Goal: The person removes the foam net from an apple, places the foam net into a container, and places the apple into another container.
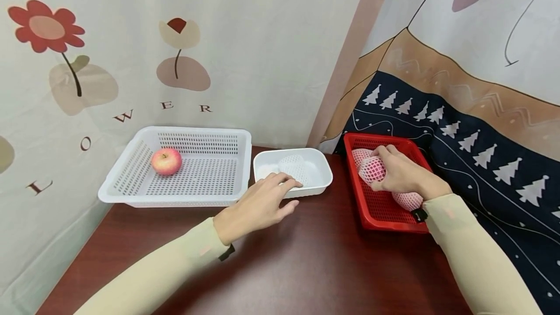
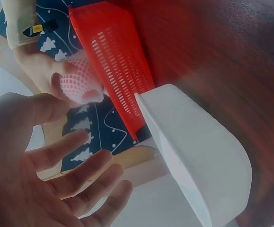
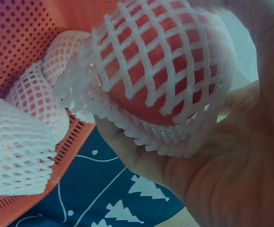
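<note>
My right hand (image 1: 400, 171) grips a red apple in a white foam net (image 1: 372, 169) at the red basket (image 1: 363, 210). In the right wrist view, red skin shows through the mesh of that netted apple (image 3: 151, 66), and the fingers curl round it. Other netted fruits (image 1: 408, 201) lie in the basket. My left hand (image 1: 258, 203) has its fingers spread, holds nothing, and hovers by the near edge of a small white tub (image 1: 323, 171). An empty-looking foam net (image 1: 292, 165) lies in that tub.
To the left stands a white perforated basket (image 1: 175, 203) with one bare apple (image 1: 166, 161) in it. All three containers stand on a dark reddish wooden table (image 1: 323, 256). Printed curtains (image 1: 262, 62) hang behind and along the right side.
</note>
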`<state>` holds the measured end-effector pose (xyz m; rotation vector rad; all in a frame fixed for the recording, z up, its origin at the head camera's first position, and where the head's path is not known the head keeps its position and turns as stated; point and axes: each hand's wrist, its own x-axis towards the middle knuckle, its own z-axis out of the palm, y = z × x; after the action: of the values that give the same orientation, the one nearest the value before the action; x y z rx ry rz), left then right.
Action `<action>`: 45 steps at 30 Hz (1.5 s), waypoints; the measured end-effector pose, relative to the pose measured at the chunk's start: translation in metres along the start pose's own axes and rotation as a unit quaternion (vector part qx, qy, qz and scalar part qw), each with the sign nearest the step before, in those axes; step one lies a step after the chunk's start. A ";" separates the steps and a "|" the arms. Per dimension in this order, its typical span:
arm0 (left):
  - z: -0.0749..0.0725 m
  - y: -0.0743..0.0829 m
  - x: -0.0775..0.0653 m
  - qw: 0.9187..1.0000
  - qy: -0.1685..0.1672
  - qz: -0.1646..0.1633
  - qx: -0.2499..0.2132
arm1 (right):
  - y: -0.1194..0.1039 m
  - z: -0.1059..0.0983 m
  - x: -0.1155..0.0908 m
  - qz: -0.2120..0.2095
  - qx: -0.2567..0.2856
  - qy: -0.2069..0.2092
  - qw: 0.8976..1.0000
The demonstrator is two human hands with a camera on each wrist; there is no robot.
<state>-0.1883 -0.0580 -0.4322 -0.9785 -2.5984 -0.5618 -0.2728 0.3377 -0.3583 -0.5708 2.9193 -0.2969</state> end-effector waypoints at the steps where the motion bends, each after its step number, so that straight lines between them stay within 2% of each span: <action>1: 0.001 0.001 0.001 1.000 -0.003 -0.002 -0.002 | -0.001 0.000 -0.001 -0.001 0.003 0.002 1.000; 9: 0.004 0.005 0.007 1.000 -0.004 -0.004 -0.014 | -0.015 -0.003 -0.005 -0.024 0.017 0.022 0.999; 16: 0.008 0.006 0.013 0.999 -0.024 -0.017 -0.030 | -0.027 -0.002 -0.007 -0.043 0.022 0.034 0.998; 22: 0.010 0.006 0.015 0.998 -0.021 -0.021 -0.048 | -0.037 0.003 -0.007 -0.065 0.031 0.046 0.996; 30: 0.015 0.005 0.016 0.995 -0.028 -0.048 -0.088 | -0.051 0.014 -0.007 -0.072 0.022 0.072 0.995; 45: 0.017 0.002 0.012 0.990 -0.026 -0.058 -0.125 | -0.069 0.028 -0.008 -0.115 0.069 0.059 0.989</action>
<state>-0.1979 -0.0421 -0.4421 -0.9284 -2.6918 -0.9225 -0.2352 0.2733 -0.3691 -0.8977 2.9140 -0.5749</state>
